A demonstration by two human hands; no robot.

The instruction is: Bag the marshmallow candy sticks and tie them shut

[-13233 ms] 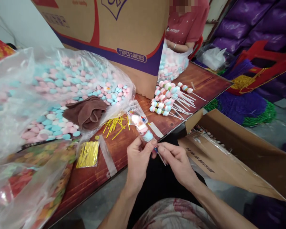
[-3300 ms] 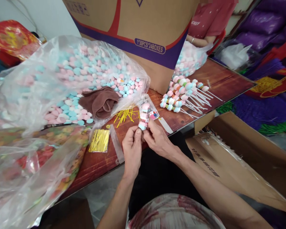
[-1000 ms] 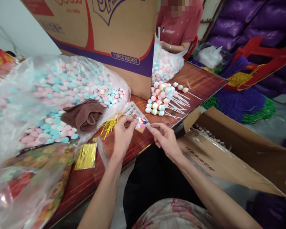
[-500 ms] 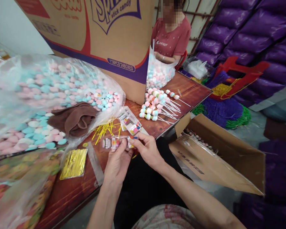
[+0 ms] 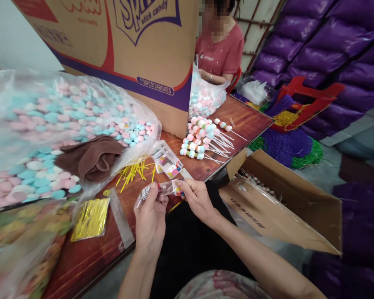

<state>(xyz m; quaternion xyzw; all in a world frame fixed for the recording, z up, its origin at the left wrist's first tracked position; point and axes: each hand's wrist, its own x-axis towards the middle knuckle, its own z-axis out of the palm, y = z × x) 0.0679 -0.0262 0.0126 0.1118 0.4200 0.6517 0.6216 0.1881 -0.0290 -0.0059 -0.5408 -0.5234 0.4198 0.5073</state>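
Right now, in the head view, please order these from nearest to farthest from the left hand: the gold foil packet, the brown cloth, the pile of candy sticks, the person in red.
1. gold foil packet, just left of the left hand on the table.
2. brown cloth, farther up and left, on the candy bag.
3. pile of candy sticks, up and right.
4. person in red, at the table's far end.

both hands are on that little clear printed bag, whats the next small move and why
Probably spread the mouth of the clear printed bag. The left hand and right hand pinch its two ends, and it looks flat, with nothing visible inside. The candy skewers lie unwrapped further back on the table, so an opened bag seems needed first.
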